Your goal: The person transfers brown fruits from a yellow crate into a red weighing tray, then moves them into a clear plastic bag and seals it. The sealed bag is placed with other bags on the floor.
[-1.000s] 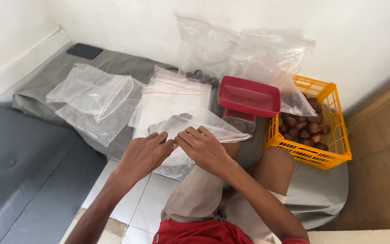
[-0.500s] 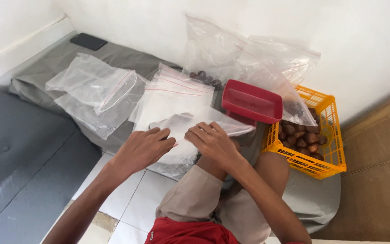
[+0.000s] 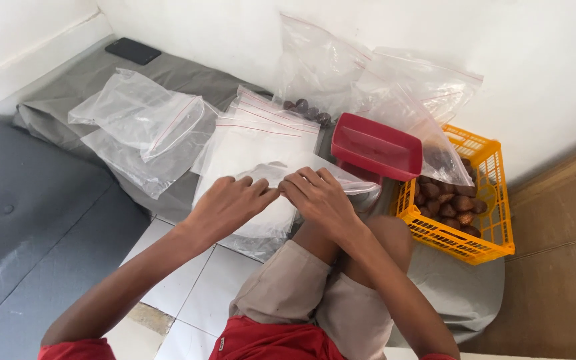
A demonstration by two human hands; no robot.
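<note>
Left hand [image 3: 227, 203] and right hand [image 3: 318, 197] meet, fingers curled, pinching.

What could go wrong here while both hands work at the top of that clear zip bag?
Both the left hand and right hand pinch the clear zip bag lying on a loose stack of bags, so a second slippery bag may lift with it. The red tray sits tilted beside the right hand, so a wide wrist move might knock it toward the yellow basket of brown fruit.

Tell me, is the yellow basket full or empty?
Partly full. Brown fruits cover the bottom of the yellow basket, well below its rim; a clear plastic bag hides part of the inside.
</note>
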